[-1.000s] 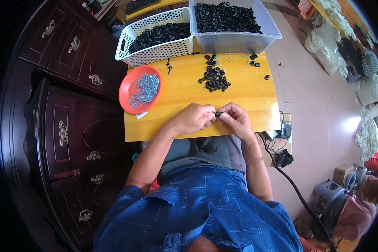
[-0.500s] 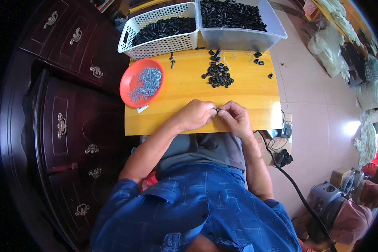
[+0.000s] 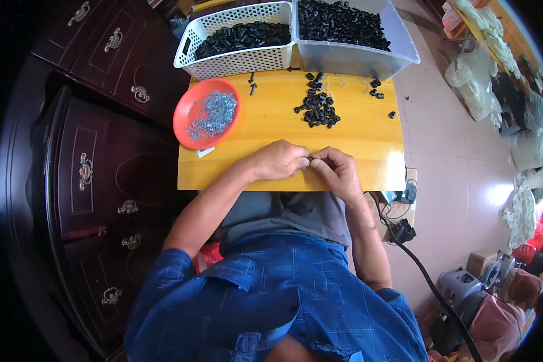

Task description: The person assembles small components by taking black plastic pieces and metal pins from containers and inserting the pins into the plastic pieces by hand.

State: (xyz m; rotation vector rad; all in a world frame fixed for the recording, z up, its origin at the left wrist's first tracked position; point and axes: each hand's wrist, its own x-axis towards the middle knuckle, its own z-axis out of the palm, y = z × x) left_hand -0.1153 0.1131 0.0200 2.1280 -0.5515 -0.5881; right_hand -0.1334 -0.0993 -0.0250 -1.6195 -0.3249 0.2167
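Note:
Near the front edge of the yellow table [image 3: 253, 130], my left hand [image 3: 282, 160] and my right hand [image 3: 338, 171] meet fingertip to fingertip. Between them both pinch a small black plastic part [image 3: 309, 159], mostly covered by the fingers. Just beyond the hands lies a loose pile of small black plastic parts [image 3: 320, 111]. To the left, an orange-red plate [image 3: 184, 130] holds a heap of small silvery metal pieces [image 3: 214, 113], probably screws.
A white perforated basket [image 3: 235, 63] and a clear plastic bin [image 3: 356, 53], both full of black parts, stand along the far edge. Two dark pieces [image 3: 252, 84] lie before the basket. Dark wooden drawers [image 3: 84, 175] rise at left; a black cable [image 3: 425, 271] runs at right.
The view has shifted slightly, so the table and containers sit a little differently in the picture. Both hands keep their pinch on the small black part, with only slight finger movement.

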